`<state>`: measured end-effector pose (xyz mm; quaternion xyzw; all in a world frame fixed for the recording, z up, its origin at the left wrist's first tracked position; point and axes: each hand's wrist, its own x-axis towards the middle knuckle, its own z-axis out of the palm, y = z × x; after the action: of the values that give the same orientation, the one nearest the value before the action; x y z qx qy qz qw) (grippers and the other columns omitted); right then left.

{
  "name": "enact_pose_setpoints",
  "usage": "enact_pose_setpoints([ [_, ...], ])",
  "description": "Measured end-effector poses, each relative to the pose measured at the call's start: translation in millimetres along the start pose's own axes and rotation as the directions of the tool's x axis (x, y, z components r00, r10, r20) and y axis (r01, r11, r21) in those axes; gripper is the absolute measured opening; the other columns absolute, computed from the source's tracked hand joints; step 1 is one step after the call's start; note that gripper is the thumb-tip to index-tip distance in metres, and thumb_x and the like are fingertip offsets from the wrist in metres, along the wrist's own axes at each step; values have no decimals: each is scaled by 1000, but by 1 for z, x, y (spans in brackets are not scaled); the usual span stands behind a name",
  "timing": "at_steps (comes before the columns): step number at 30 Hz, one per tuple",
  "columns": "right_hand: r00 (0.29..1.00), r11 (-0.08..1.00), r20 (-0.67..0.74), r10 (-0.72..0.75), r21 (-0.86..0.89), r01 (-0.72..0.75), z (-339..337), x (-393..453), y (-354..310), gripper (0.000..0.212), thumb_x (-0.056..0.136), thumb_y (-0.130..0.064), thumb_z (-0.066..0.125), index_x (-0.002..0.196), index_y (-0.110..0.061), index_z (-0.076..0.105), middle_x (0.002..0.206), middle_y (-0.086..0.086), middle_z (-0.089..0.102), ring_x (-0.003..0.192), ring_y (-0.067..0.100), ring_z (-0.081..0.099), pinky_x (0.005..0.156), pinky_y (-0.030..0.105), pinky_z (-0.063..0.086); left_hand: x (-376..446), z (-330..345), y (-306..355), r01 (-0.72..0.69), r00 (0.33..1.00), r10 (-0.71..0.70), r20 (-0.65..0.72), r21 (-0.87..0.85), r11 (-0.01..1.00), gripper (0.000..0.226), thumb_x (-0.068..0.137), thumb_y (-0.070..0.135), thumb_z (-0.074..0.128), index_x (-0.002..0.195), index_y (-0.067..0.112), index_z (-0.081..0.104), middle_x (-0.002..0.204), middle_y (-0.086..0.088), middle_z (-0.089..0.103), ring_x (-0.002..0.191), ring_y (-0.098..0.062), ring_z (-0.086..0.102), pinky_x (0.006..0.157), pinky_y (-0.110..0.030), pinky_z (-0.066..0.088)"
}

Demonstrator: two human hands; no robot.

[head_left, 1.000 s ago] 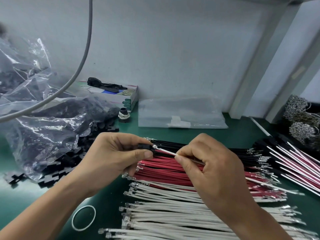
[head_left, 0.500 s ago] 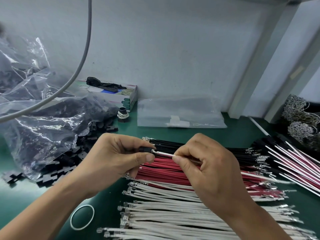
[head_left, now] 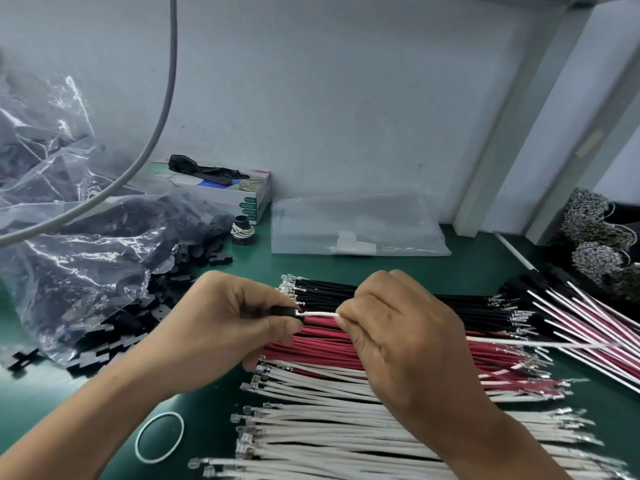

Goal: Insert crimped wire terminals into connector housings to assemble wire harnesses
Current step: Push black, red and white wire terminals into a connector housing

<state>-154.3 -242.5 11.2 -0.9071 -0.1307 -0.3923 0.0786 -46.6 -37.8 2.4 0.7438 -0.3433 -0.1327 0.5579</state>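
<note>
I have the left hand (head_left: 221,327) pinching the black connector housing (head_left: 284,311) above the bench (head_left: 346,268), and the right hand (head_left: 391,334) pinching the white wire (head_left: 320,313), its terminal at the housing's mouth. Insertion step, I judge; next comes a straight push until it seats.

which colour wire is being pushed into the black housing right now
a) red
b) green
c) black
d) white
d: the right hand pinches a white wire whose end meets the black housing held by the left hand; the red wires and black wires lie on the mat.
</note>
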Motion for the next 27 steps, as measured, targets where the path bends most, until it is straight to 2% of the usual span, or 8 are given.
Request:
enact_pose_setpoints([
  [3,996,982,19,83,171,-85,3,-1,-1,11,91,-19,68,82,-15,69,81,-8,54,74,12,52,65,29,47,0,0,1,6,999,-3,43,-79,997,26,78,41,85,94,20,83,71,-27,69,47,-18,52,51,-23,46],
  [7,974,920,121,189,325,-219,4,-5,2,12,91,-29,67,82,-22,70,80,-15,55,76,9,55,67,28,47,0,3,2,19,999,-15,41,-94,995,18,82,31,86,91,16,83,71,-15,73,47,-17,54,50,-23,47],
  [10,970,921,132,204,311,-235,6,-3,1,15,92,-34,66,81,-23,70,79,-15,55,75,9,55,66,30,47,1,3,2,39,999,-35,35,-125,991,18,77,27,82,91,16,83,69,-12,72,48,-18,53,49,-23,47],
  [15,984,953,46,170,247,-176,13,-3,-5,17,94,-27,65,80,-17,67,79,-10,54,74,11,53,66,33,47,0,3,0,34,999,-30,28,-148,988,20,79,26,80,91,11,82,60,-5,70,44,-14,51,47,-16,41],
  [19,997,985,-2,77,157,-76,15,-3,-8,17,96,-23,64,82,-14,65,81,-6,53,73,15,50,63,35,46,-1,4,-1,18,999,-12,49,-140,990,18,82,27,79,92,13,82,60,-3,70,41,-14,51,46,-19,41],
  [23,998,1000,-53,-25,7,25,11,1,-3,18,99,-25,62,84,-15,65,82,-4,54,72,17,49,59,36,46,1,1,-1,4,1000,-1,13,-218,976,15,79,24,80,90,14,83,68,-6,74,43,-13,53,45,-16,41],
  [25,998,1000,-59,3,-2,-3,7,4,1,19,102,-30,57,88,-19,65,84,-8,54,73,15,49,61,33,45,3,0,0,-36,999,30,-29,-241,970,18,78,24,81,92,13,83,72,-9,75,46,-14,56,46,-17,43],
  [27,995,994,5,101,44,-101,5,3,3,15,102,-37,52,94,-27,61,88,-15,52,74,6,49,62,26,44,4,-1,1,-72,992,45,-115,-244,967,23,76,27,80,95,14,82,75,-13,75,50,-17,61,47,-22,47],
])
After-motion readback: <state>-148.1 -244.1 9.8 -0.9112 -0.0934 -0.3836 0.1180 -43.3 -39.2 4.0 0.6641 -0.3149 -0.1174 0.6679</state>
